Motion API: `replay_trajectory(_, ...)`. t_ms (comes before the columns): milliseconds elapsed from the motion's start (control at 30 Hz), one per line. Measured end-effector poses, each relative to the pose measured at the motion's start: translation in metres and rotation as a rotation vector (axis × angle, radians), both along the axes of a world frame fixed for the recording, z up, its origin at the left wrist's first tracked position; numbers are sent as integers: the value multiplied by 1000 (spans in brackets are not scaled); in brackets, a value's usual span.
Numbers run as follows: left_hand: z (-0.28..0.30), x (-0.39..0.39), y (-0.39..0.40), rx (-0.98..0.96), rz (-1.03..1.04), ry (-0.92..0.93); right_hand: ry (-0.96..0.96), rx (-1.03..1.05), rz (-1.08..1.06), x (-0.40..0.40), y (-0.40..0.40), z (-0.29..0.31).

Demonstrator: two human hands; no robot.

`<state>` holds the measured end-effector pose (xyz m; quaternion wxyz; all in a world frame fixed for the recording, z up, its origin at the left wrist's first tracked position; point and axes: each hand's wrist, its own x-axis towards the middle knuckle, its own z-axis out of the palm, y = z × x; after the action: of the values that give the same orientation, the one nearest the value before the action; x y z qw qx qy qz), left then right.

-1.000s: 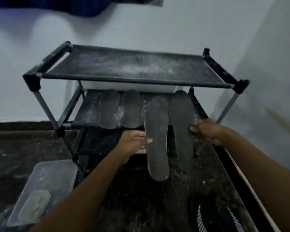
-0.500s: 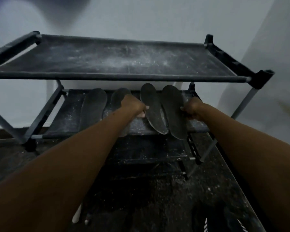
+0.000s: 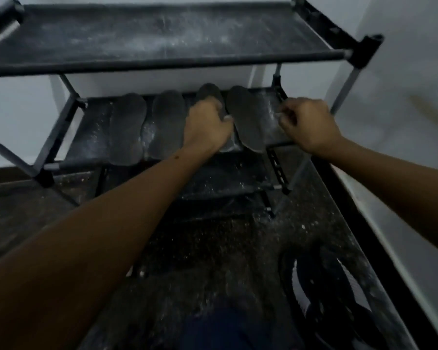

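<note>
Four dark grey insoles lie side by side on the dusty middle shelf [image 3: 91,132] of a black shoe rack [image 3: 162,34]. The first insole [image 3: 127,130] and second insole [image 3: 166,127] lie untouched at the left. My left hand [image 3: 208,125] covers most of the third insole [image 3: 210,90] and grips it, thumb at its right edge. The fourth insole [image 3: 245,120] lies flat with its heel overhanging the shelf's front bar. My right hand [image 3: 306,125] hovers just right of it, fingers curled, holding nothing, with a strip of bare shelf between.
The rack's top shelf reaches out above my hands, and a lower shelf [image 3: 225,178] sits under them. A white wall [image 3: 402,97] stands close on the right. A dark striped object [image 3: 326,286] lies on the speckled floor at bottom right.
Both insoles went from held in the air down onto the middle shelf. My right hand has let go of the fourth insole and drawn away to the right. The camera has moved closer.
</note>
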<state>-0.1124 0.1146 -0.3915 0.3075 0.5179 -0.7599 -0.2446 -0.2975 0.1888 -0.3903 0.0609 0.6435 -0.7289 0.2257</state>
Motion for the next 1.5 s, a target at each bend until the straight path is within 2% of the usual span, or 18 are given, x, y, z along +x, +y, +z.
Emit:
replay_trajectory(100,-12,-23,64,-62,-48,142,152,47,79,-8,71,-1)
replay_trajectory(167,-23,-40,107,-4,-82,184,183,170,81,-19,116,-12)
replay_trajectory(233,-38,-61,151,108,-143,150,161,322,56,-33,154,-29)
replay_trajectory(400,-94,-113,259,449,-325,-160,-44,671,-113,-70,233,-103)
replay_trajectory(533,-140,-133,317,602,-458,-441,-261,762,-279,-77,282,-155)
replay_trajectory(600,-163,-136,339,682,-492,-513,-335,801,-341,-73,301,-178)
replay_trajectory(800,-229,-130,370,789,-552,-610,-348,941,-369,-58,340,-228)
replay_trajectory(1000,-268,-122,378,788,-615,-647,-348,1095,-357,-40,356,-252)
replay_trajectory(1233,-282,-125,378,808,-673,-675,-363,1197,-379,-24,358,-274)
replay_trajectory(1500,-278,-118,372,731,-677,-685,-286,1170,-460,-24,345,-257)
